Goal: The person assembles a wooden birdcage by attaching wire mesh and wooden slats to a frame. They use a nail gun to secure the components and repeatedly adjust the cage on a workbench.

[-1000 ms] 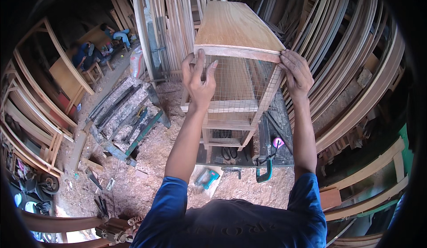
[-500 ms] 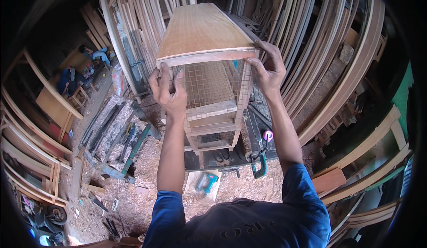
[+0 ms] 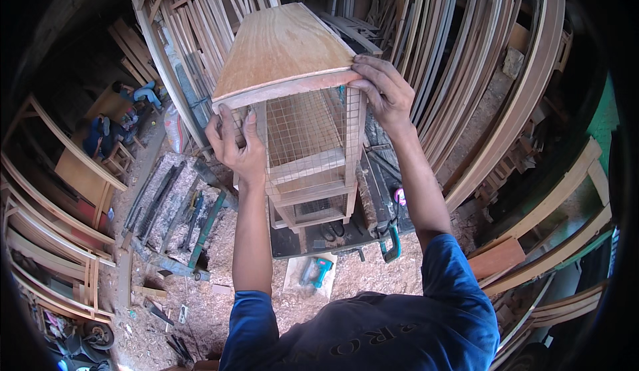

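Observation:
A tall wooden cabinet [image 3: 286, 45] with a plywood top and wire-mesh panels in its frame stands upright in front of me. My left hand [image 3: 234, 146] lies flat on the cabinet's left front post just under the top, fingers pointing up. My right hand [image 3: 385, 91] grips the top right front corner, fingers curled over the edge rail. Both arms are stretched out, in blue sleeves.
Bent wooden strips and frames [image 3: 479, 71] lean all around the walls. Sawdust covers the floor. A teal power tool [image 3: 316, 272] lies on a board below the cabinet, a dark machine table [image 3: 379, 198] beside it. Metal bars [image 3: 166, 204] lie at left; a person [image 3: 136, 95] sits far left.
The view has shifted so the cabinet sits lower and more to the left. Both hands stay on the cabinet's upper front corners; the left hand has slid a little down the post.

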Tool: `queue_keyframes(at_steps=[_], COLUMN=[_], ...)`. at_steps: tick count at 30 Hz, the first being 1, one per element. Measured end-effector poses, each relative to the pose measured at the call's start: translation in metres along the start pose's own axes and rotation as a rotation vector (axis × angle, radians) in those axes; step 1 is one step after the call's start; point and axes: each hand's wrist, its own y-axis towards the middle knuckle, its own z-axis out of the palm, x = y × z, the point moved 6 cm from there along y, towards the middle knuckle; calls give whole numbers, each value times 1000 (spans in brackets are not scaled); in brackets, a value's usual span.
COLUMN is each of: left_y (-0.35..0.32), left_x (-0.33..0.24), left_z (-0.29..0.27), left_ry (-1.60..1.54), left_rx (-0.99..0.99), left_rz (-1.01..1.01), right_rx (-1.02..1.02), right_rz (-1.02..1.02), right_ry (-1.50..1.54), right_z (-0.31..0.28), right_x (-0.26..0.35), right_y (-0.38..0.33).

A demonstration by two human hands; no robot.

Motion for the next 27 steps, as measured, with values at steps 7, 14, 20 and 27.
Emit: queue_keyframes(at_steps=[7, 14, 20, 27], left_y=[0, 1, 1, -1], left_x=[-2, 0, 1, 5], left_z=[-1, 0, -1, -1], left_ry=[10, -27, -19, -54], left_rx=[-4, -3, 10, -42], left_rz=[6, 7, 2, 59], right_rx=[124, 182, 196, 89], right_rz=[-121, -102, -124, -199], right_ry=[-103, -74, -95, -119], right_z=[-4, 3, 5, 6], right_x=[2, 5, 5, 4], right_y=[8, 11, 9, 3])
